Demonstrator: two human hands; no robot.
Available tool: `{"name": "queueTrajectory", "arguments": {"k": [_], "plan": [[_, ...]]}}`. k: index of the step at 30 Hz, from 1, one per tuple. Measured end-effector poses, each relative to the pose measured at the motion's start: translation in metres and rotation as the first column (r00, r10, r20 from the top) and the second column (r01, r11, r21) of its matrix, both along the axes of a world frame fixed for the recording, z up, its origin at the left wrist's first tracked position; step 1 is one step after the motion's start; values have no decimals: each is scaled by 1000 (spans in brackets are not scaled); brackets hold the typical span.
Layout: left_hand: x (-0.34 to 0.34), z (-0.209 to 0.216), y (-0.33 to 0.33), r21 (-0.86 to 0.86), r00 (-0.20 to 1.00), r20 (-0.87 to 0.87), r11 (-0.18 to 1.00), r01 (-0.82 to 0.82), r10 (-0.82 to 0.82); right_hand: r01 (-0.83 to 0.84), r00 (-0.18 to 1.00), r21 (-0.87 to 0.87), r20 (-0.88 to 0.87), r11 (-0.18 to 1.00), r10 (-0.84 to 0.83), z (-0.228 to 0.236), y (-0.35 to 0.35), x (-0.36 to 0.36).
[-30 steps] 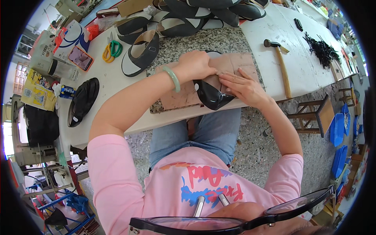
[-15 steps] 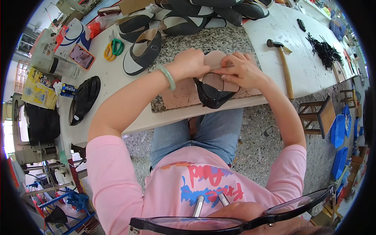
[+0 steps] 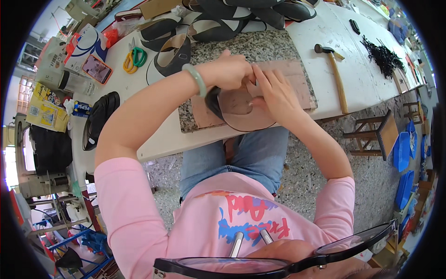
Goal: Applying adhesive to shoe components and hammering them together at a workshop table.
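A black shoe upper (image 3: 244, 123) with a pinkish-beige lining lies at the front of a stone slab (image 3: 197, 125), over a pinkish board (image 3: 304, 88). My left hand (image 3: 231, 72), a pale green bangle on its wrist, is closed on the far edge of the upper. From the other side, my right hand (image 3: 277, 95) grips the upper, its fingers straight and close together and its thumb against the lining. The fingertips of both hands meet there, and the spot between them is hidden.
Grey-and-white shoe uppers (image 3: 218, 25) are heaped behind the slab. Scissors (image 3: 134, 58), a phone (image 3: 97, 69), a can (image 3: 81, 108) and a black shoe (image 3: 101, 118) are at left. On the right lie a hammer (image 3: 337, 79) and black strips (image 3: 383, 59); a wooden stool (image 3: 374, 135) stands beyond the table.
The upper has been turned, so its beige lining now faces up where the glossy black front was. My right hand has come left and its fingers have straightened.
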State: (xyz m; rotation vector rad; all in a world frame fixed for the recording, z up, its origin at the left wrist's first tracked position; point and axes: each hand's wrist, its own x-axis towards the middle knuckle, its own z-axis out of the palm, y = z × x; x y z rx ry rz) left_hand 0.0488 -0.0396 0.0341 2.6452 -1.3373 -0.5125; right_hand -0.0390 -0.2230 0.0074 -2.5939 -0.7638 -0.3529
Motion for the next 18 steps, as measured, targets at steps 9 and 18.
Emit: {"name": "queueTrajectory", "arguments": {"k": [9,18], "plan": [[6,9,4,153,978,-123,977,-147,166,155,982,201,-141,967,-128,-28,0,15],[18,10,-10,216,979,-125,967,-132,162,199,977,-49,84,979,-194,-38,9,13]]}}
